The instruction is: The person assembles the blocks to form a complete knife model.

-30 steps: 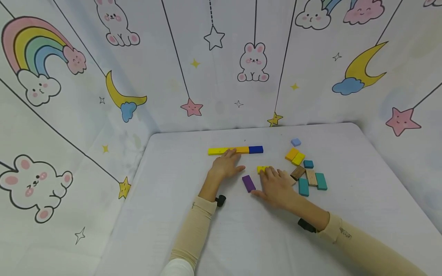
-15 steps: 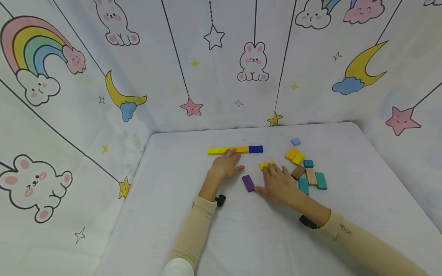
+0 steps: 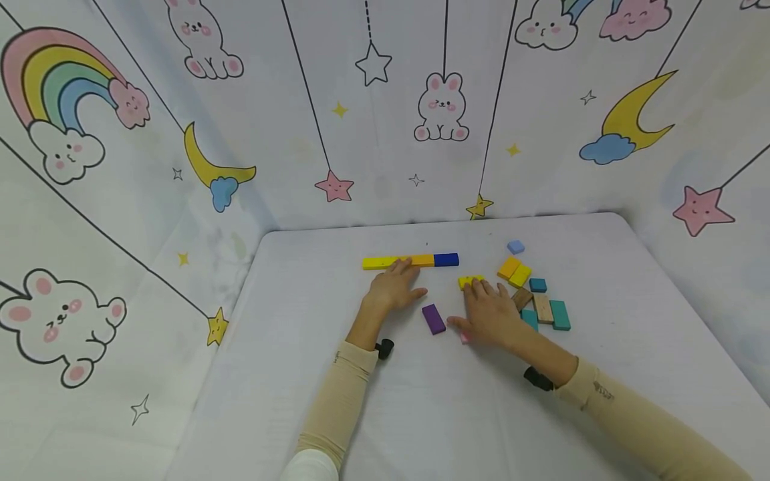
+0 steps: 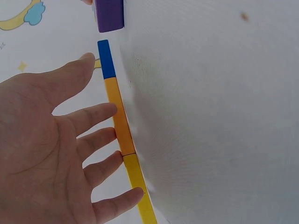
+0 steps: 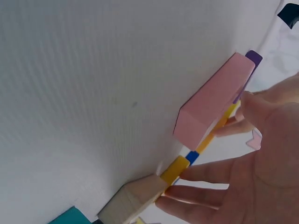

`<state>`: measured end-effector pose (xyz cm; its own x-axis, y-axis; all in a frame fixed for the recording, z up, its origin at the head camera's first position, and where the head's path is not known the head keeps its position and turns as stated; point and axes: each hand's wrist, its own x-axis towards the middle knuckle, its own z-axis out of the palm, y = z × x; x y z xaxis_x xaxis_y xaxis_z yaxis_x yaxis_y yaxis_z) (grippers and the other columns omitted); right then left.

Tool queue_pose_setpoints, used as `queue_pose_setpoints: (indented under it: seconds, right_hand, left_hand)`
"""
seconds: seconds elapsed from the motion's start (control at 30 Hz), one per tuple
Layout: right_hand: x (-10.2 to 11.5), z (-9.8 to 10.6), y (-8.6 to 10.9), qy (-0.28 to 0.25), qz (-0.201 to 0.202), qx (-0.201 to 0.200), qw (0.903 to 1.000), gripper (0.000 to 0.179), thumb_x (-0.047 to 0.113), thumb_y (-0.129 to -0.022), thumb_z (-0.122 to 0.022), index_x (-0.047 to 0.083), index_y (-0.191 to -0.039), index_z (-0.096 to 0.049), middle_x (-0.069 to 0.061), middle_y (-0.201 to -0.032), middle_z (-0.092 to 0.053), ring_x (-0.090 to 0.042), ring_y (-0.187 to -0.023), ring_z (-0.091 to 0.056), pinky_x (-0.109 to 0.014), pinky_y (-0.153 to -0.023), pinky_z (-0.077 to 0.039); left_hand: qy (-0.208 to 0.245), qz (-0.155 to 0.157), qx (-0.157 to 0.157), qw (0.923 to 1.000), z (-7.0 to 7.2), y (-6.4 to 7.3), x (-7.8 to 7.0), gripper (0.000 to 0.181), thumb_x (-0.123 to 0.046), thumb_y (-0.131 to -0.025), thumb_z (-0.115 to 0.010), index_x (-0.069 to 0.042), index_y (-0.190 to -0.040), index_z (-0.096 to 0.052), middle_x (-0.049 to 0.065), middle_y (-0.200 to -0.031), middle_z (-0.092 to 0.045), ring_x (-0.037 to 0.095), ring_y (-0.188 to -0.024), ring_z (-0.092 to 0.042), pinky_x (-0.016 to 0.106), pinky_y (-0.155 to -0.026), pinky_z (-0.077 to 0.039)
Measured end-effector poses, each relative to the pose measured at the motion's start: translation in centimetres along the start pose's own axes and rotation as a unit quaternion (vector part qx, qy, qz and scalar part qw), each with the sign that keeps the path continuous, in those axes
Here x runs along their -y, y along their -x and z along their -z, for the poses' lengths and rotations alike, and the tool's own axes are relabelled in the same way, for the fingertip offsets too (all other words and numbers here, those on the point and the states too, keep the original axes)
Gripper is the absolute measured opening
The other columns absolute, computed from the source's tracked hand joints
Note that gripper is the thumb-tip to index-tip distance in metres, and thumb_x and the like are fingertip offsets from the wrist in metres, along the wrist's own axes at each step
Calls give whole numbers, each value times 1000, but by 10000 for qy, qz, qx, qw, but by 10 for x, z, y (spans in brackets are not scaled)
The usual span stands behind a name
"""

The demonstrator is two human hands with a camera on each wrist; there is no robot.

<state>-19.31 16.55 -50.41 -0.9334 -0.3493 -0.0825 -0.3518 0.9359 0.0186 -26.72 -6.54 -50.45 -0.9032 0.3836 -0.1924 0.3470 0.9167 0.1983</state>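
My left hand [image 3: 394, 287] lies with its fingers spread and fairly straight along a row of flat blocks. In the left wrist view, fingertips touch the orange block [image 4: 121, 123] and the yellow block [image 4: 139, 179]; a blue block [image 4: 106, 58] ends the row beyond them. My right hand [image 3: 490, 314], palm down, has its fingertips on another yellow block [image 3: 471, 280]. A pink block [image 5: 212, 100] lies beside its thumb, mostly hidden under the hand in the head view. Between the hands sits a purple block [image 3: 433, 319]. The right wrist view also has a pale wooden block [image 5: 133, 198] near the fingers.
To the right of my right hand lie teal blocks [image 3: 559, 315], wooden blocks [image 3: 543, 309], a small blue-green block [image 3: 538, 285] and a yellow-orange pair [image 3: 514, 272]. A light blue piece [image 3: 515, 246] is farther back. A cartoon-printed backdrop [image 3: 385, 133] stands behind the white table [image 3: 337, 414].
My right hand has slid away and slightly right, the yellow block moving with its fingertips. The pink block now shows by the thumb. My left hand and its row have stayed put.
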Motion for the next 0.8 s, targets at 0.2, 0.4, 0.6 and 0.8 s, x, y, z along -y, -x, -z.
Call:
queue_pose_setpoints:
  seconds: [0.2,0.4,0.6,0.8]
  right_hand:
    - [-5,4,-6,38,-59,178,9998,89,66,-101,-54,-7,-151,-47,-32,-156,-44,-48,-145,-42,-71,-119,-26]
    - [-10,6,-12,66,-71,331,9994,89,67,-102,-51,-6,-152,-47,-30,-157,-44,-46,-147,-41,-70,-121,-23]
    - [-14,7,-16,40,-115,300,9995,87,66,-102,-52,-5,-152,-47,-29,-156,-45,-46,-146,-41,-70,-120,-26]
    - [-16,11,-22,-149,-207,409,9988,87,64,-101,-55,-6,-151,-48,-30,-155,-46,-47,-146,-41,-71,-118,-27]
  left_hand:
    - [-27,-3,-8,10000,1,0,0,69,-57,-105,-53,-21,-162,-40,2,-174,-22,26,-160,-20,55,-122,-34]
    - [-32,-2,-13,10000,1,0,0,68,-57,-105,-52,-21,-162,-40,2,-174,-22,26,-160,-20,54,-122,-34]
    - [-40,-7,16,10000,1,0,1,69,-58,-105,-52,-22,-162,-40,2,-174,-21,26,-160,-19,54,-123,-33]
    - [-11,23,28,10000,1,0,0,69,-58,-105,-52,-22,-163,-40,1,-174,-21,26,-160,-19,54,-123,-33]
